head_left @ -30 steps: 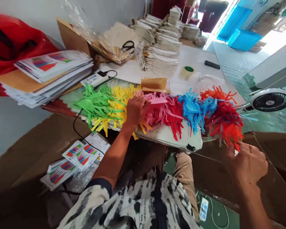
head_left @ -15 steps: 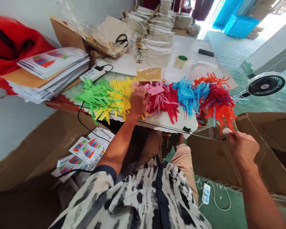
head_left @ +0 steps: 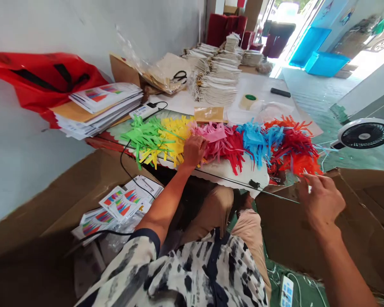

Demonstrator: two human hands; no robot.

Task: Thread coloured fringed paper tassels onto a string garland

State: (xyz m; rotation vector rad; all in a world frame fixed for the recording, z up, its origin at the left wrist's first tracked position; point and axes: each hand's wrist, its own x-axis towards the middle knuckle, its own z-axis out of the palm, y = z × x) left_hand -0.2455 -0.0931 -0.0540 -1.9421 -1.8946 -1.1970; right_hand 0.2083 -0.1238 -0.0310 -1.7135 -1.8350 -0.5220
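A paper tassel garland (head_left: pixel 235 147) lies along the table's front edge, its fringed tissue strips running green, yellow, pink, dark red, blue, red and orange from left to right. My left hand (head_left: pixel 193 149) is closed on it where yellow meets pink; the fingertips are partly hidden among the strips. At the garland's right end, my right hand (head_left: pixel 324 198) is beside the orange tassel (head_left: pixel 302 164), fingers stretched forward and thumb lower and apart. A small white bit shows at its fingertips, too small to name.
Behind the garland stand stacks of white bundles (head_left: pixel 217 87), a tape roll (head_left: pixel 250 99), scissors (head_left: pixel 179 76) and a power strip (head_left: pixel 144 111). Printed sheets (head_left: pixel 105 104) are piled at the left. A fan (head_left: pixel 365 134) and a cardboard box (head_left: pixel 307 230) are on the right; a black cable (head_left: pixel 123 160) hangs over the edge.
My right hand has gone from a closed grip with something white at the fingertips to stretched fingers by the orange tassel. My left hand stays on the garland. The camera view has tilted up.
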